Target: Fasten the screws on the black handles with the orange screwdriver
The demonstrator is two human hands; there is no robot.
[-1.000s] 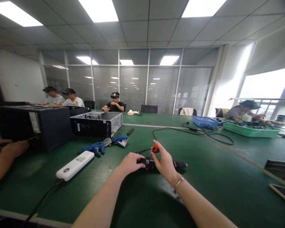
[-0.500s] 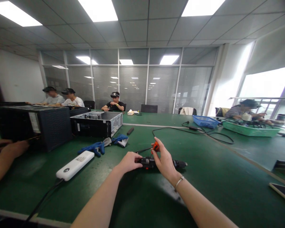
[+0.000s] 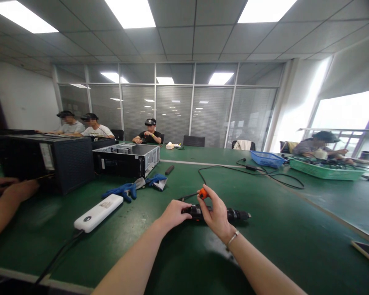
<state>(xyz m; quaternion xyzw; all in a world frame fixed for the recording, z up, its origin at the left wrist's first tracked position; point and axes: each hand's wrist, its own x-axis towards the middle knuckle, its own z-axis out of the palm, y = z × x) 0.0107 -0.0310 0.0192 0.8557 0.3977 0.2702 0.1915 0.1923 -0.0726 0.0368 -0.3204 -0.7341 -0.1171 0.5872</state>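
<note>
A black electric screwdriver (image 3: pixel 236 214) lies on its side on the green table (image 3: pixel 279 241), nose pointing right. My left hand (image 3: pixel 173 214) grips its rear end. My right hand (image 3: pixel 215 214) rests over the middle of the tool, and its thumb and forefinger pinch a small orange screwdriver handle (image 3: pixel 203 193) whose thin shaft points left. A bracelet sits on my right wrist.
White power bank (image 3: pixel 97 212) with a black cable lies to the left. Blue gloves (image 3: pixel 124 190), two black computer cases (image 3: pixel 46 160), a black cable (image 3: pixel 252 170), a blue basket (image 3: pixel 266 158) and a green tray (image 3: pixel 324 169) stand farther off. Another person's hands (image 3: pixel 12 189) are at left; a phone (image 3: pixel 367 251) at right.
The view shifted slightly. My right hand's fingers turned the orange handle a little; the black tool now shows further to the right. My left hand keeps its grip.
</note>
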